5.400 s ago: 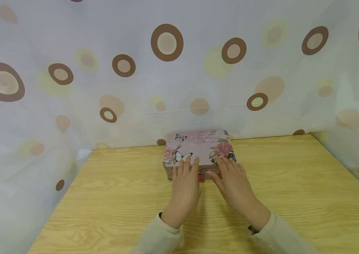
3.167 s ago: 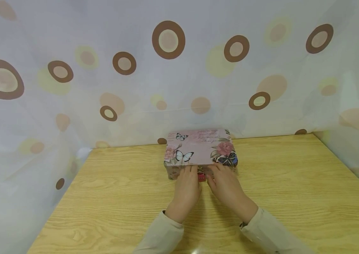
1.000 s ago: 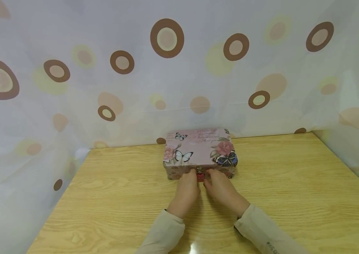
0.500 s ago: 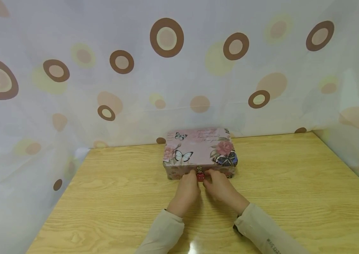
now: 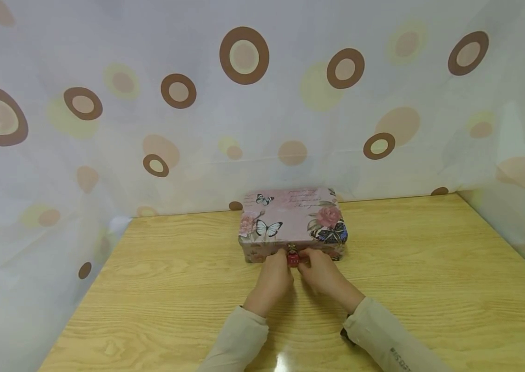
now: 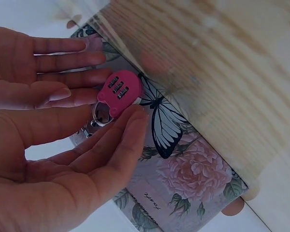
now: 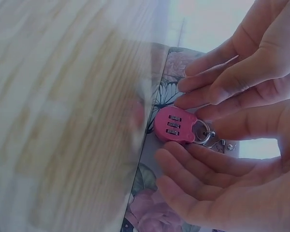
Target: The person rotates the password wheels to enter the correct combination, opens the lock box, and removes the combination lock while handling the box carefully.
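Note:
A small pink combination padlock (image 5: 293, 259), with a metal shackle and number dials, hangs at the front clasp of a floral box (image 5: 290, 217) with printed butterflies and roses. My left hand (image 5: 272, 276) holds the padlock from its left side. From the right, my right hand (image 5: 324, 273) holds it too. Close up in the left wrist view, the padlock (image 6: 120, 94) lies between the fingertips of both hands, dials facing out. In the right wrist view, fingers of my right hand (image 7: 232, 179) touch the padlock's lower side and its thumb is beside the shackle (image 7: 202, 131).
The box is shut and stands at the back of a wood-grain table (image 5: 174, 299). Behind it, and along both sides, hangs a pale curtain (image 5: 188, 51) printed with brown rings and pastel dots.
Over the earlier frames, both hands slid from the lid's front edge down to the padlock, and their fingers bent in toward it. In the last second they have hardly moved.

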### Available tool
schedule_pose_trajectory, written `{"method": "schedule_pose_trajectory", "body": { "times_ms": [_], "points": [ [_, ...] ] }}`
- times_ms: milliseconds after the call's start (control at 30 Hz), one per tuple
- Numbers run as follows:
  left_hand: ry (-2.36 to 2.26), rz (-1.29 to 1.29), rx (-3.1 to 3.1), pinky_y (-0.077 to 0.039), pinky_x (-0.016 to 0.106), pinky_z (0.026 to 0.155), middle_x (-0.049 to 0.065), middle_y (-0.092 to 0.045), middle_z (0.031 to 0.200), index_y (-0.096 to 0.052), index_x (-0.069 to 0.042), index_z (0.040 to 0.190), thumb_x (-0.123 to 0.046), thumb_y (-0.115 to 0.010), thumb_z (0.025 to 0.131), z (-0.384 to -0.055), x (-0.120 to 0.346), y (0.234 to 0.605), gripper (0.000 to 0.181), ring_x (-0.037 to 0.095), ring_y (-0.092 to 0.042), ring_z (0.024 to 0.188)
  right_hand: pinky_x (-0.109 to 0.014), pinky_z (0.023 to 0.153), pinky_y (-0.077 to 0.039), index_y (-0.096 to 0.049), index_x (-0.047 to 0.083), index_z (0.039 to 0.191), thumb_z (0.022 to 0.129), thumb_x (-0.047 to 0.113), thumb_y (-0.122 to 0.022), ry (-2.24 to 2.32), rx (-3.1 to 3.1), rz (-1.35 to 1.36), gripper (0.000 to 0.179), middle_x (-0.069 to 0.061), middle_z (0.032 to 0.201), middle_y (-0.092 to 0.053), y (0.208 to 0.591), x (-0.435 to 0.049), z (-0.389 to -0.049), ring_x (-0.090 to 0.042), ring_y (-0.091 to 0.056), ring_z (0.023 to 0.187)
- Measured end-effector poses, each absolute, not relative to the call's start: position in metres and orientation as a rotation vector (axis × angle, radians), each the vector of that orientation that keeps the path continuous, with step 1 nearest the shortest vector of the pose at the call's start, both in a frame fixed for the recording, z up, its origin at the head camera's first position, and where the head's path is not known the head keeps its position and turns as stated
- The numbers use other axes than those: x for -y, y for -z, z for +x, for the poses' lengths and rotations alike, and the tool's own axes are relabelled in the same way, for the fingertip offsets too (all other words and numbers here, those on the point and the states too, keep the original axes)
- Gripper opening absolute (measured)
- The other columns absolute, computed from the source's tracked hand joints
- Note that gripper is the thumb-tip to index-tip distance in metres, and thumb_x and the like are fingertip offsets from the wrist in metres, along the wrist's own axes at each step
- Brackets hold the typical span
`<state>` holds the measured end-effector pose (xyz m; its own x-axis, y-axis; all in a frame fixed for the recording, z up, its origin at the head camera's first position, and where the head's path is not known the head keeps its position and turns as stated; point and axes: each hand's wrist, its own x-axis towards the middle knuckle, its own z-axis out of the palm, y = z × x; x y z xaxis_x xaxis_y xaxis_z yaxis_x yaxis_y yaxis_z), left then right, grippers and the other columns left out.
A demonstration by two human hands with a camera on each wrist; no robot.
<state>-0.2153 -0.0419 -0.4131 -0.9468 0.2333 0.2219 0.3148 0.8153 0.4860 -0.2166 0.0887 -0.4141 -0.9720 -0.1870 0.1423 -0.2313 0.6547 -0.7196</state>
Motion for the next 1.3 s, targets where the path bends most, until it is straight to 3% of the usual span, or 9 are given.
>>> {"method": "schedule_pose_trajectory", "body": {
  "times_ms": [433,767,1067,1300],
  "points": [
    [0.861,-0.469,2.852,-0.051,0.041,0.063,0.02,-0.063,0.077,-0.06,0.008,0.087,0.013,-0.056,0.079,-0.2193,0.0439,0.4148,0.009,0.038,-0.064,0.078,-0.047,0.08,-0.049,-0.062,-0.014,0.104,0.084,-0.004,-0.054,-1.266,2.79,0.326,0.024,-0.025,0.1,-0.066,0.417,-0.0899,-0.2183,-0.03,-0.062,0.087],
    [0.877,-0.444,2.88,-0.051,0.044,0.067,0.02,-0.063,0.078,-0.06,0.006,0.081,0.011,-0.057,0.078,-0.2214,0.0442,0.4143,0.007,0.04,-0.063,0.079,-0.044,0.077,-0.05,-0.062,-0.015,0.102,0.085,-0.005,-0.051,-1.323,2.793,0.285,0.022,-0.024,0.097,-0.066,0.4168,-0.0912,-0.2201,-0.029,-0.061,0.085],
    [0.909,-0.448,2.875,-0.043,0.037,0.057,0.01,-0.054,0.066,-0.055,0.0,0.07,0.013,-0.055,0.074,-0.2232,0.0462,0.4162,0.013,0.026,-0.053,0.063,-0.046,0.081,-0.049,-0.064,-0.013,0.098,0.086,-0.005,-0.052,-1.315,2.794,0.282,0.019,-0.024,0.097,-0.066,0.4192,-0.0934,-0.2224,-0.032,-0.062,0.089],
    [0.963,-0.454,2.86,-0.049,0.038,0.063,0.016,-0.061,0.077,-0.06,0.008,0.087,0.012,-0.056,0.078,-0.2226,0.0476,0.4163,0.01,0.03,-0.061,0.074,-0.043,0.078,-0.049,-0.065,-0.013,0.099,0.087,-0.003,-0.054,-1.359,2.823,0.255,0.018,-0.024,0.098,-0.066,0.4193,-0.0943,-0.2242,-0.028,-0.06,0.085]
  ]
}}
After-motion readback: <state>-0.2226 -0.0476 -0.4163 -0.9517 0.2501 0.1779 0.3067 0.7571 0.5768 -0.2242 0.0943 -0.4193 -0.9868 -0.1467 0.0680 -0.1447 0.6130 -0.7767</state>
